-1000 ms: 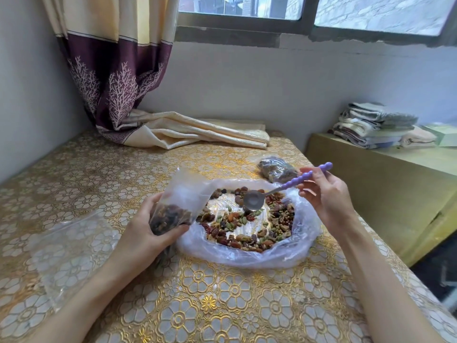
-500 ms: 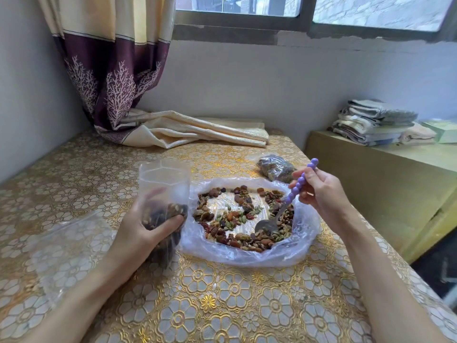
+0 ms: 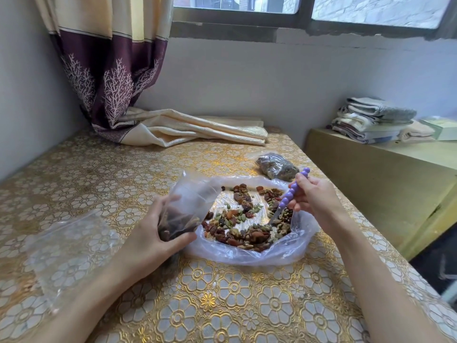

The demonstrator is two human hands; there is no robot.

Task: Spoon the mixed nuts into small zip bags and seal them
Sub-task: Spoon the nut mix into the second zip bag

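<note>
Mixed nuts lie spread on a large clear plastic bag opened flat on the table. My left hand grips a small zip bag, partly filled with dark nuts, its open mouth tilted toward the pile. My right hand holds a spoon with a purple beaded handle. The spoon's metal bowl dips into the nuts at the pile's right side and is mostly buried. A filled small bag lies behind the pile.
An empty clear zip bag lies flat at the left on the gold floral tablecloth. A curtain drapes onto the table's far side. Folded towels sit on a lower cabinet at the right.
The spoon came down from above the pile and dug into the nuts on the right. My left hand brought the small bag upright, then tilted its mouth back toward the pile.
</note>
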